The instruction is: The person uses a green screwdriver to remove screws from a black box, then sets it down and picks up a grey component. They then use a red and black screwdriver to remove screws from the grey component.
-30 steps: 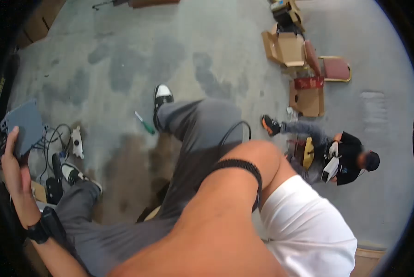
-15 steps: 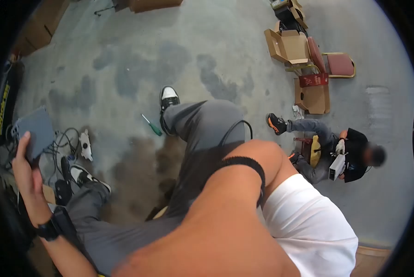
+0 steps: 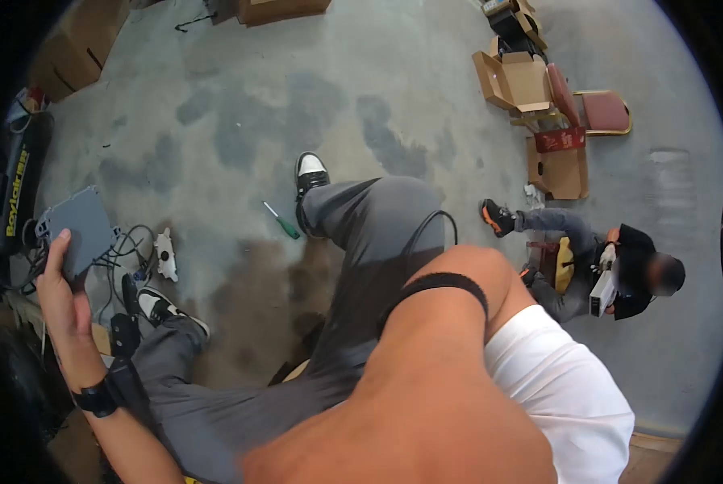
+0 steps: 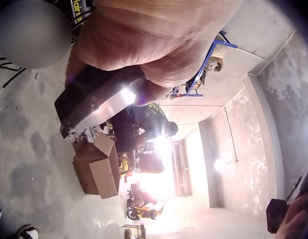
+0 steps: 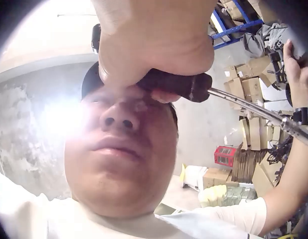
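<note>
At the left of the head view, my left hand [image 3: 64, 302] holds a flat grey metal housing [image 3: 85, 230], one finger lying along its face. From below, in the left wrist view, the housing's dark edge [image 4: 96, 107] shows against the palm. My right hand [image 5: 154, 42], raised close to my face, grips the dark handle [image 5: 186, 85] of a screwdriver. Its long metal shaft [image 5: 243, 103] points away to the right in the right wrist view. In the head view only the right forearm [image 3: 426, 379] appears; that hand is hidden near the camera.
A green-handled screwdriver [image 3: 282, 222] lies on the floor near my shoe [image 3: 311, 171]. Black cables [image 3: 139, 250] and a whitish metal plate [image 3: 166, 254] lie at the left. Open cardboard boxes [image 3: 513, 81] and a red chair [image 3: 603, 111] stand beyond a seated person [image 3: 639, 270].
The head view has swung, so floor, boxes and seated person slide rightward in it. My left hand keeps hold of the grey housing, and my right arm stays raised and bent.
</note>
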A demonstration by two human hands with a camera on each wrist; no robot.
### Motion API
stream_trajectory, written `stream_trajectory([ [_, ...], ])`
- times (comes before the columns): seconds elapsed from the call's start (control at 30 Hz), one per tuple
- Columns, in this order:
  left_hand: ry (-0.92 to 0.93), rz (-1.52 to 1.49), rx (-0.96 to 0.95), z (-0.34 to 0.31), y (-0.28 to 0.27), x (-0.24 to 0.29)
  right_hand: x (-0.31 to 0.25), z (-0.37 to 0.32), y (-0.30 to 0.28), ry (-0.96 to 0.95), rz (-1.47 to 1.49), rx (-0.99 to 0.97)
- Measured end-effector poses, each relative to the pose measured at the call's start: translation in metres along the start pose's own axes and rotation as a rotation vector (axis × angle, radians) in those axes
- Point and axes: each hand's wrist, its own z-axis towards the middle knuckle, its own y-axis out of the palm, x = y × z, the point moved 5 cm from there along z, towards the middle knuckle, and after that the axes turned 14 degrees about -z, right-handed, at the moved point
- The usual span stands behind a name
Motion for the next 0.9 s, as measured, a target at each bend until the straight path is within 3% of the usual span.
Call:
stream_trajectory([
  [0.13,0.012,-0.065,0.0,-0.003,-0.006,-0.002,-0.017,0.007,-0.019,-0.065,0.052,0.057],
  [0.2,-0.079,-0.07,-0.029,-0.004,-0.006,-0.002,-0.024,0.015,-0.035,-0.1,0.086,0.073],
  [0.43,0.018,-0.018,0.004,-0.034,0.032,0.008,-0.052,0.036,-0.084,-0.379,0.312,0.02],
  [0.77,0.142,-0.141,-0.074,-0.03,0.043,0.002,-0.064,0.054,-0.092,-0.576,0.516,-0.101],
  [0.87,0.003,-0.087,-0.018,-0.032,0.041,-0.002,-0.055,0.055,-0.102,-0.599,0.586,-0.125],
  [0.9,0.036,-0.112,-0.045,-0.032,0.041,-0.001,-0.05,0.061,-0.103,-0.619,0.519,-0.102],
])
